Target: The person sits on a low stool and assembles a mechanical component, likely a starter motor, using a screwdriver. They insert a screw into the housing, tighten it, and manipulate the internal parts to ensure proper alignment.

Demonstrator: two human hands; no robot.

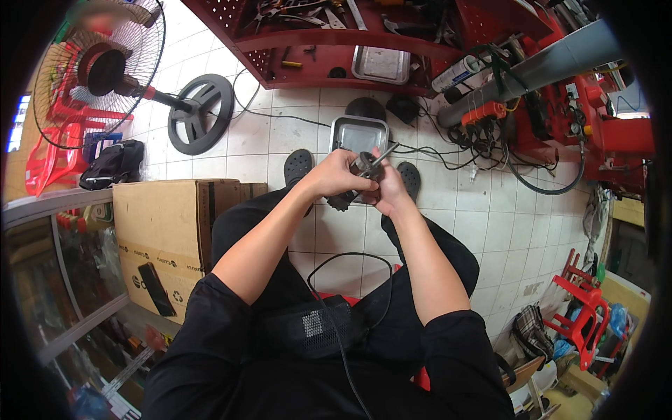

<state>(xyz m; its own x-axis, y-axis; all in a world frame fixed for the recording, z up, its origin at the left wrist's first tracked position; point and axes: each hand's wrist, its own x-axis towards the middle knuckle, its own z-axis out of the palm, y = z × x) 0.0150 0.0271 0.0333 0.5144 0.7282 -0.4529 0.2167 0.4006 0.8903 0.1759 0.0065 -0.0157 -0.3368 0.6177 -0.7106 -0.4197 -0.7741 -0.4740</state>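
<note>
Between my knees, above the floor, both hands hold a dark, greasy metal machine part (367,166) with a round body and a thin shaft sticking up to the right. Its exact kind I cannot make out. My left hand (332,173) grips the body from the left, thumb and fingers curled round it. From the right and below, my right hand (390,190) closes on the same part. A toothed-looking dark lower end shows under my left hand. Just beyond the hands, a grey metal tray (360,131) lies on the floor, its near side partly hidden by them.
Ahead stands a red tool cart (315,40) with hand tools and a second metal tray (381,64). At left are a fan (106,73) and a cardboard box (159,241) bearing a phone (157,288). Cables (448,162) trail beside red machinery (560,119). A corded black vented box (315,327) rests at my lap.
</note>
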